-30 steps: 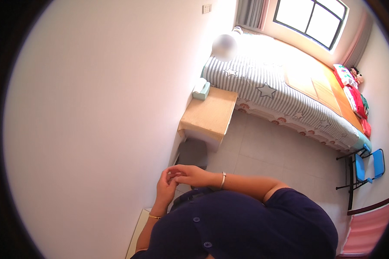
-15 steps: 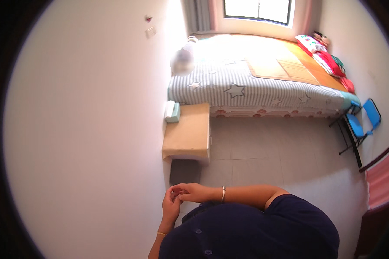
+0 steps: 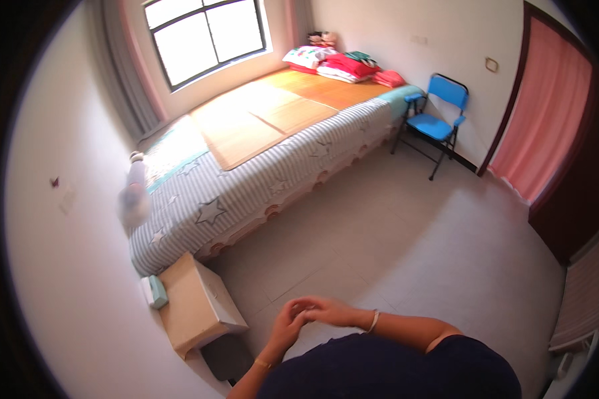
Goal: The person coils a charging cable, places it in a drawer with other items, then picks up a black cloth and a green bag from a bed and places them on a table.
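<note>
Smooth grey floor tiles (image 3: pixel 379 229) stretch beyond bare, curved hands (image 3: pixel 329 311) touching together.

A white, boxy bedside cabinet (image 3: pixel 221 297) is wearing a pale tan cover (image 3: pixel 185 309); a dark grey, flat-topped object (image 3: pixel 227 358) is sitting just beside it.

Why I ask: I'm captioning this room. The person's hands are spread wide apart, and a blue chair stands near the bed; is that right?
Not quite: in the head view, the left hand and right hand are together, not wide apart. The blue chair stands near the bed.
</note>
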Demonstrator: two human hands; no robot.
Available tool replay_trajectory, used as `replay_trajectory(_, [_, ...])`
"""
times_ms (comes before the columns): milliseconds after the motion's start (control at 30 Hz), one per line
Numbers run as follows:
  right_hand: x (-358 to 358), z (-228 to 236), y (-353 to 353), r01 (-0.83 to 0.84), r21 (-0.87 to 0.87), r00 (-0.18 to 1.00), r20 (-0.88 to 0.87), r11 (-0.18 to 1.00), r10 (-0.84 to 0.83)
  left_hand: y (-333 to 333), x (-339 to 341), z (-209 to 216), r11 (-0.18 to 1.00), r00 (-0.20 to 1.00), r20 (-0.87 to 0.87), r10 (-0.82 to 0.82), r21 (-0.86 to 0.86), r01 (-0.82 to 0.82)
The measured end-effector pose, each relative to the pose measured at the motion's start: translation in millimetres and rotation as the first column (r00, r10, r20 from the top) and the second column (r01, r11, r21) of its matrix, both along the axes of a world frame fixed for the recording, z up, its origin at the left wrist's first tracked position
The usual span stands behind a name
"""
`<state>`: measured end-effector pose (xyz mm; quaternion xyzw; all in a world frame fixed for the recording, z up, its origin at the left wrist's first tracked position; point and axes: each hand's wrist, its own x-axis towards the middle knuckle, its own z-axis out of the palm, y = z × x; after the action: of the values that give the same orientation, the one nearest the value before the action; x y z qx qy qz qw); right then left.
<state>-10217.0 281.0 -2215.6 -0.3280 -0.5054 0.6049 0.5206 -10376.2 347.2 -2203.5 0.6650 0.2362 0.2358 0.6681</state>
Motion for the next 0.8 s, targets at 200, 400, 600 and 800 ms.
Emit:
replay_trajectory(200, [151.7, 41.4, -51.1, 0.394, -0.064, 0.917, -0.038, 0.917, -0.397, 9.6, 180.2, 15.4, 0.947, 0.949, 0.035, -0.315, 0.075, 0.312])
replay_trajectory(400, [238.9, 4.5, -52.5, 0.518, -0.084, 0.856, 0.061, 0.852, -0.514, 46.3, 289.3, -2.9, 0.850, 0.823, -0.229, -0.520, -0.043, 0.525])
replay_trajectory(600, [362.5, 27.0, -11.9, 0.558, -0.104, 0.827, -0.004, 0.823, -0.562, 89.4, 421.8, 9.5, 0.811, 0.789, -0.222, -0.573, -0.017, 0.585])
replay_trajectory(800, [478.1, 35.2, 30.0, 0.731, -0.068, 0.682, 0.112, 0.680, -0.722, 146.0, 569.7, 46.0, 0.718, 0.694, -0.238, -0.680, -0.024, 0.696])
